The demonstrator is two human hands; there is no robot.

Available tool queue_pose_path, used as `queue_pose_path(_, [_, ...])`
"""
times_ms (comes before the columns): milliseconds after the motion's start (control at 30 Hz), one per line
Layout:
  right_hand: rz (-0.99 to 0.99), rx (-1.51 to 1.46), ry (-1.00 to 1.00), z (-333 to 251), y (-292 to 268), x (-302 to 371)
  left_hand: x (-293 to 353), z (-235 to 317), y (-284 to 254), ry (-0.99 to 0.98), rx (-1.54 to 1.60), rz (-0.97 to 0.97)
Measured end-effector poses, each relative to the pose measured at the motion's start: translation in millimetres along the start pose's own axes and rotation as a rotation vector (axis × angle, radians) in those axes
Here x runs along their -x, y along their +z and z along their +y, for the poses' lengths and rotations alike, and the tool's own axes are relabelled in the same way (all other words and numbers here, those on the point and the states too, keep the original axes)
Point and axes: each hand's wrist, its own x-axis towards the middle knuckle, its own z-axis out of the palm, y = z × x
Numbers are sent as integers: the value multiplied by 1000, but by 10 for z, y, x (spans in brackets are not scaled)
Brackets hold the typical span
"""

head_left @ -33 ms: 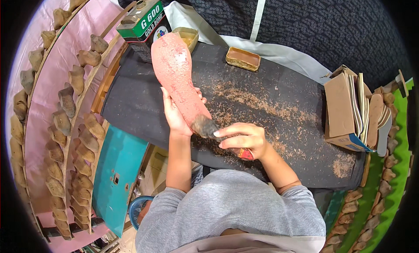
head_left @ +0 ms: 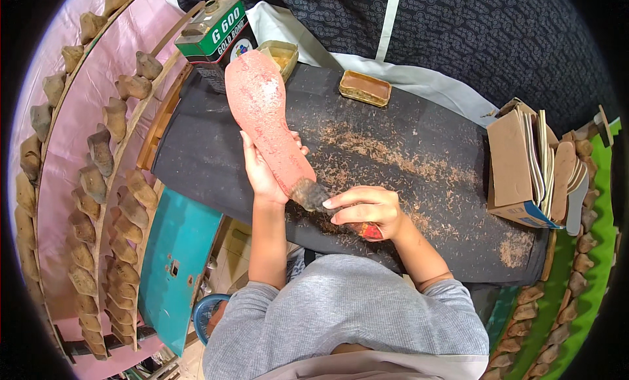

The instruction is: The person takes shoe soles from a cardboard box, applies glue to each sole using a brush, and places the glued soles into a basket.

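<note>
A long pink shoe sole (head_left: 257, 95), glossy and wet-looking over its wide far end, slants across my view above the table. My left hand (head_left: 264, 175) is closed around its narrower near half, with the thumb along the left edge and fingertips showing at the right edge. In my right hand (head_left: 375, 208) is a brush (head_left: 306, 194) with dark, clumped bristles and a red lower end. Its bristles press on the near end of the sole. Thumb and fingers pinch the brush by its dark middle; part of the handle is hidden under the hand.
Brown shavings (head_left: 380, 147) litter the dark table cloth (head_left: 203, 144). At the back stand a green-and-black tin (head_left: 213, 36), a tub of yellowish stuff (head_left: 283, 56) and a shallow rectangular container (head_left: 365, 88). A cardboard box (head_left: 514, 160) of soles is at right; racks of shoe lasts (head_left: 98, 151) flank the table.
The sole has shifted slightly left and toward me. The brush has moved a little to the right and nearer, still touching the near end of the sole.
</note>
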Motion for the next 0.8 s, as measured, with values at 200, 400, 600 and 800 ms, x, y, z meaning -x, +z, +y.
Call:
queue_pose_path(200, [60,-25,49,9,-105,24,-15,-24,-40,40,-14,-1])
queue_pose_path(400, [-71,-50,-2,24,-73,21,-21,-21,8,60,-44,13])
queue_pose_path(600, [62,-14,49,19,-189,21,-5,-3,-53,76,-16,22])
queue_pose_path(800, [-40,10,4,66,-96,33,8,-72,-38,50,-39,38])
